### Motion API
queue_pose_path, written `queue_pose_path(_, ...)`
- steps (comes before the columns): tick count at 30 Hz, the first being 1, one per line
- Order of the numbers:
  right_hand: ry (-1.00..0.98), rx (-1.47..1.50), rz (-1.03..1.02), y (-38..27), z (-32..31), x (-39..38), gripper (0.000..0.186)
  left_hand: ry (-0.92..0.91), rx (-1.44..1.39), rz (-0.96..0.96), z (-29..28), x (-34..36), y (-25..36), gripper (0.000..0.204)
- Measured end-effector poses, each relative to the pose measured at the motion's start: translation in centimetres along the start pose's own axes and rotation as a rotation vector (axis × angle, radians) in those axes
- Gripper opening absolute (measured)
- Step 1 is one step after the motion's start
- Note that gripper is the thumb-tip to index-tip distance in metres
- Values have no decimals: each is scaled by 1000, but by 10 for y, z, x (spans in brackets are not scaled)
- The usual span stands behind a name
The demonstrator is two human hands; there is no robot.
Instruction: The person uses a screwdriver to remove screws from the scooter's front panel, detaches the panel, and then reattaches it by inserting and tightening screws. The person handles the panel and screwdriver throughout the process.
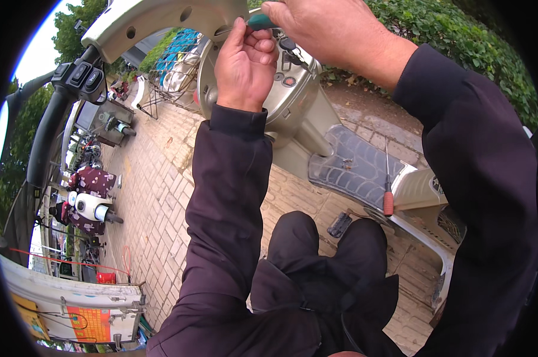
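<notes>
My right hand (337, 30) is closed around the teal handle of a screwdriver (259, 22), level with the scooter's handlebar. Just left of that handle, my left hand (247, 68) is closed, thumb and fingers pinched about the screwdriver's shaft. The thin shaft points left into the beige handlebar cover (162, 24), which has round holes along it; its tip is hard to make out. Below my hands stands the scooter's beige front panel (292, 98) with a key and round knobs. A second screwdriver (388, 196), red-handled, lies on the grey footboard (352, 163).
A black handlebar grip (46, 140) with a switch block (78, 78) juts out at left. A black pedal (340, 225) sits by my knees. Parked scooters (93, 208) and a white cargo box (60, 303) stand farther left on brick paving. A hedge (459, 53) runs along the right.
</notes>
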State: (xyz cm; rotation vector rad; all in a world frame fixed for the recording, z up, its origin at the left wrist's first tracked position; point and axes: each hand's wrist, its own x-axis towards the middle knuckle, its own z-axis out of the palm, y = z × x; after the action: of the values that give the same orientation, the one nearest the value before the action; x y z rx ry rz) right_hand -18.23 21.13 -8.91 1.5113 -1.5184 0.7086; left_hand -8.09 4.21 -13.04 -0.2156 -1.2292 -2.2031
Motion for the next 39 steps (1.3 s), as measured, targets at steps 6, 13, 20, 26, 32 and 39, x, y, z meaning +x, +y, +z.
queue_pose_path(6, 306, 140, -7, -4, 2, -3, 23, -143, -101, -107, 6, -3, 3, 38)
queue_pose_path(13, 105, 234, 122, -6, -5, 2, 32, -179, -55, -64, 7, -4, 4, 30)
queue_pose_path(20, 121, 155, 115, -10, 1, -8, 48, -34, -77, -46, 8, -11, -6, 29)
queue_pose_path(26, 178, 244, 82, -7, -3, -7, 48, -147, -39, -70, 4, -3, -1, 29)
queue_pose_path(32, -204, 156, 156, -2, -6, 3, 30, -153, 2, -73, 2, -2, -4, 28)
queue_pose_path(39, 151, 163, 91, -5, 2, -8, 31, -106, -75, -67, 6, -5, -4, 28)
